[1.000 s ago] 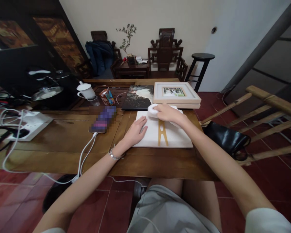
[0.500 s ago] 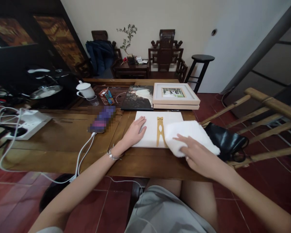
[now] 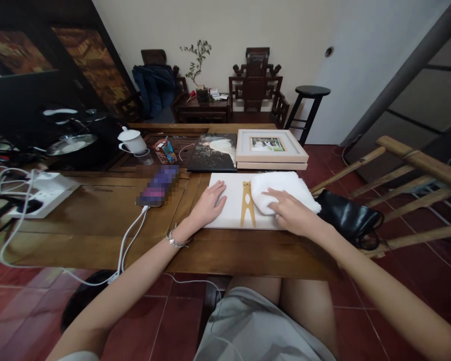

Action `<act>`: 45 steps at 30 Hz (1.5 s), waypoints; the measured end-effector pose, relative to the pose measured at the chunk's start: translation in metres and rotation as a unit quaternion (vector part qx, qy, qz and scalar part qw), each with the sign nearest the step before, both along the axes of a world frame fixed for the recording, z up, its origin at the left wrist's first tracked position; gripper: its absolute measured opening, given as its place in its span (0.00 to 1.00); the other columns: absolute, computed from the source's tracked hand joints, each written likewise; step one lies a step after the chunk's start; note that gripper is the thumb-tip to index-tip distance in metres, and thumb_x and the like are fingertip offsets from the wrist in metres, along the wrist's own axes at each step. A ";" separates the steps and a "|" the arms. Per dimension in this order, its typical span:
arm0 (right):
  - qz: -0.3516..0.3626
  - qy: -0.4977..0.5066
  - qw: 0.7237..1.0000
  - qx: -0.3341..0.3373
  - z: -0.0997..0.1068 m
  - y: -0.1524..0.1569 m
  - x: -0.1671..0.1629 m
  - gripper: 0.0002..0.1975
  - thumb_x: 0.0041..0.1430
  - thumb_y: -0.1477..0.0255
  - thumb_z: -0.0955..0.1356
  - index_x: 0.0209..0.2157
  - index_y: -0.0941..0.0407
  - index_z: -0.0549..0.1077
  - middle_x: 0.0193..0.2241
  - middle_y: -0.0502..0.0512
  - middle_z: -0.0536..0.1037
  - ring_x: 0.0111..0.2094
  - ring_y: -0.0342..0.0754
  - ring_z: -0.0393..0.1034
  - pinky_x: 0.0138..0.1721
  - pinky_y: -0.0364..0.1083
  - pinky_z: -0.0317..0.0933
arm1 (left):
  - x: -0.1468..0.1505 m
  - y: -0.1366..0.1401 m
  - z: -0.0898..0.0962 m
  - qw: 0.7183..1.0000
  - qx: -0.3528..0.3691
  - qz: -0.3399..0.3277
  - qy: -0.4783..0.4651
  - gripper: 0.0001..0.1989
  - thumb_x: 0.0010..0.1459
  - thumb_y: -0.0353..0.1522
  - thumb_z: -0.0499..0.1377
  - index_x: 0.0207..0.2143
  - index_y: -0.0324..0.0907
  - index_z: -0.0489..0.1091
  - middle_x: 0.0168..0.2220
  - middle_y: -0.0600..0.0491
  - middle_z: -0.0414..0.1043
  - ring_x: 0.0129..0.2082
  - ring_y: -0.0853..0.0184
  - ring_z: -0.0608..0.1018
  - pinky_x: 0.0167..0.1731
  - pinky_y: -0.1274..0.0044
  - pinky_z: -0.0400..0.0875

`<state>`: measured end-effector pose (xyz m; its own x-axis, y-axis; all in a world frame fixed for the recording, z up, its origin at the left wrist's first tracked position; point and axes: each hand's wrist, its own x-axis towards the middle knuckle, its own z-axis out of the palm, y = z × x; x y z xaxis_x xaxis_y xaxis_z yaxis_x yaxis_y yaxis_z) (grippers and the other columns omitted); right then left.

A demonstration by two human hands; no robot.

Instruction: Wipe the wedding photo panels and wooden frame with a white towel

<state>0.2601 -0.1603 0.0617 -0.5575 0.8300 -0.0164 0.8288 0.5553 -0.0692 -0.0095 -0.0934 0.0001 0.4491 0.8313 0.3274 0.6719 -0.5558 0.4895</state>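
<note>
A flat white board (image 3: 229, 200) lies near the table's front edge, carrying a long-legged yellow animal figure (image 3: 245, 193). My left hand (image 3: 209, 204) rests on the board's left side, fingers stretched out and holding nothing. Bunched under my right hand (image 3: 291, 210) is a fluffy white towel (image 3: 281, 183), pressed on the right part of the board. The hand's fingers grip its near side, and the towel hides that part of the board, touching or nearly touching the figure's right edge.
Behind the board are a dark picture panel (image 3: 212, 153) and stacked light-wood picture frames (image 3: 272, 160). To the left are a blurred phone (image 3: 158, 185) on a cable, a juice box (image 3: 165, 151), a lidded white cup (image 3: 132, 141) and a power strip (image 3: 48, 195). A black bag (image 3: 349, 215) sits at right.
My right hand has moved the towel away from me and slightly left, from the board's near right corner up to its far right part. My left hand has stayed in place.
</note>
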 end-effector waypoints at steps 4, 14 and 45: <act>-0.003 -0.015 0.999 0.035 -0.009 0.027 -0.002 0.21 0.49 0.86 0.60 0.43 0.64 0.75 0.65 0.68 0.55 0.66 0.67 0.41 0.61 0.69 0.44 | 0.000 0.000 0.000 1.000 0.001 0.001 -0.005 0.21 0.63 0.33 0.50 0.55 0.34 0.66 0.61 0.38 0.63 0.64 0.53 0.62 0.61 0.56 0.56; 0.051 -0.015 0.998 0.042 -0.013 -0.041 0.000 0.18 0.47 0.87 0.61 0.35 0.61 0.78 0.65 0.69 0.53 0.67 0.68 0.37 0.62 0.71 0.42 | 0.001 -0.001 0.002 1.000 0.004 0.001 0.009 0.22 0.63 0.33 0.49 0.56 0.32 0.66 0.61 0.36 0.62 0.64 0.52 0.61 0.60 0.55 0.57; 0.009 -0.010 0.999 0.033 -0.011 -0.008 0.001 0.18 0.46 0.86 0.61 0.36 0.62 0.76 0.64 0.68 0.57 0.66 0.66 0.41 0.62 0.69 0.43 | 0.000 -0.001 0.001 1.000 0.008 -0.001 0.013 0.22 0.64 0.33 0.48 0.56 0.32 0.66 0.61 0.37 0.62 0.64 0.53 0.61 0.61 0.56 0.56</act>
<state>0.2610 -0.1679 0.0502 -0.5717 0.8200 0.0271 0.8200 0.5722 -0.0150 -0.0092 -0.0942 0.0012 0.4602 0.8251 0.3278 0.6829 -0.5649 0.4631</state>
